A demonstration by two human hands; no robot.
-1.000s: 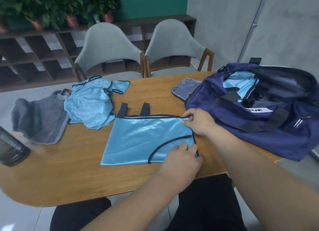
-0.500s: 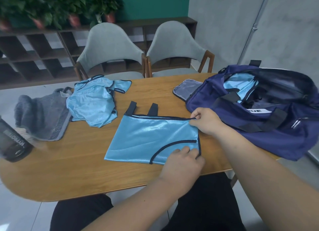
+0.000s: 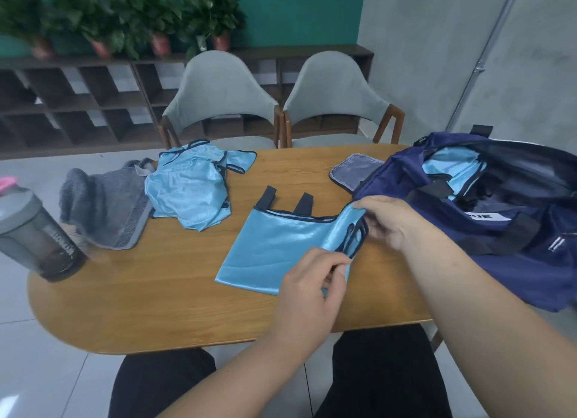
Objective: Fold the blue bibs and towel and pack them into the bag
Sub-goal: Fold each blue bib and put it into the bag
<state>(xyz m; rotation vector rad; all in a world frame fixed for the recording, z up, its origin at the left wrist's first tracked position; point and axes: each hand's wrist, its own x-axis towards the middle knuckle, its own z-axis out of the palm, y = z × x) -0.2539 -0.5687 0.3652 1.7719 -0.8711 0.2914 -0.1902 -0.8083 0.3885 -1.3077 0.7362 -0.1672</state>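
- L hand: fingers curled, thumb + forefinger pinching near edge of the bib; bare forearm in from bottom centre.
- R hand: fingers pinch bib's far corner, held up; forearm in from lower right.

an office lounge: wooden table, grey chairs, cubby shelves, potted plants

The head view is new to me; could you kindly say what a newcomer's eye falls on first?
Most striking is the blue bib at the middle of the table, its right edge lifted, pinched by the left hand near the front and the right hand further back. To the right sits the open navy bag with blue fabric inside; to the left lie a crumpled bib and a grey towel.
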